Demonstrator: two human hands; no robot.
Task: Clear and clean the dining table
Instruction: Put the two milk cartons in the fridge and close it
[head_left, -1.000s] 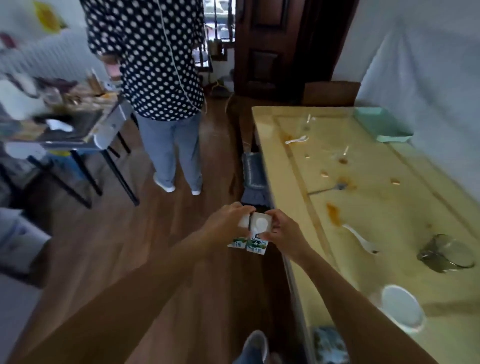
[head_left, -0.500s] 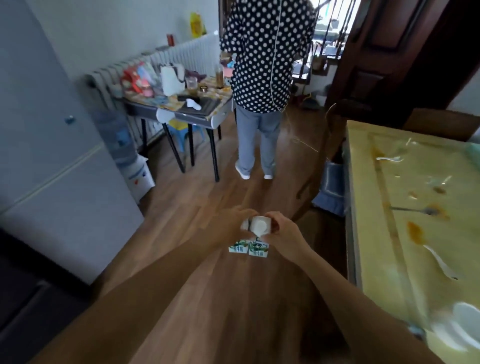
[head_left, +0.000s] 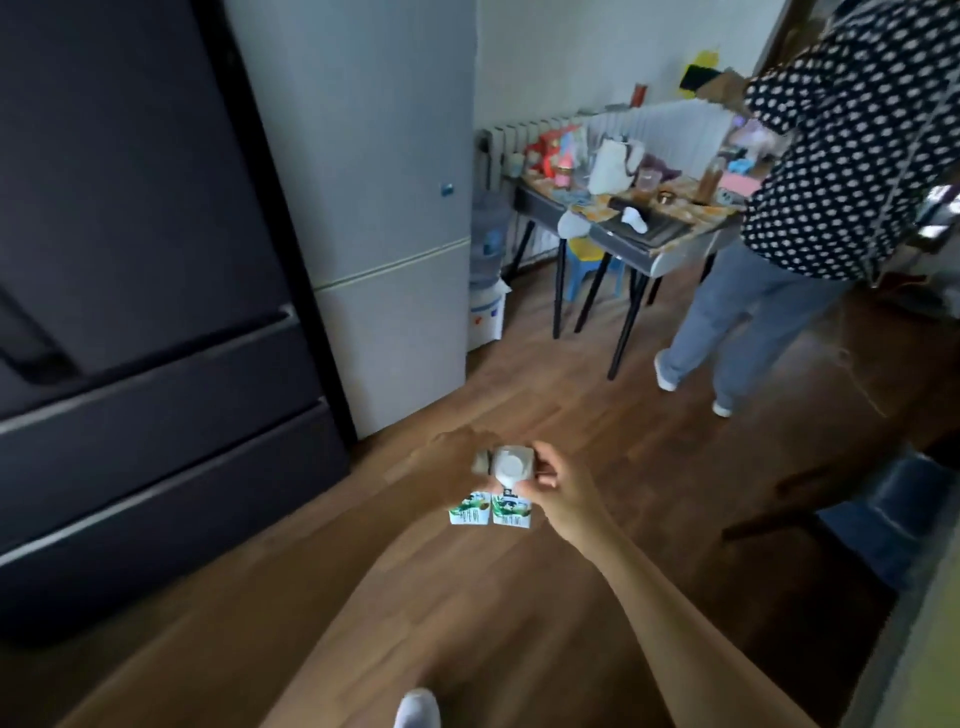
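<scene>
Both my hands hold small white yogurt cups (head_left: 511, 466) with green-and-white labels (head_left: 491, 512) in front of me above the wooden floor. My left hand (head_left: 449, 462) grips the left cup from the left side. My right hand (head_left: 558, 486) grips the right cup, its fingers curled round the rim. The two cups are pressed side by side, lids facing me. Only a sliver of the dining table's edge (head_left: 935, 639) shows at the lower right.
A dark fridge (head_left: 145, 322) and a grey-white fridge (head_left: 384, 208) stand on the left. A cluttered side table (head_left: 639, 228) with black legs is ahead. A person in a polka-dot top and jeans (head_left: 810, 208) stands at the right. A dark chair (head_left: 883, 519) is near the table.
My view has swung left, away from the dining table toward the fridges. My hands keep the same hold on the two cups.
</scene>
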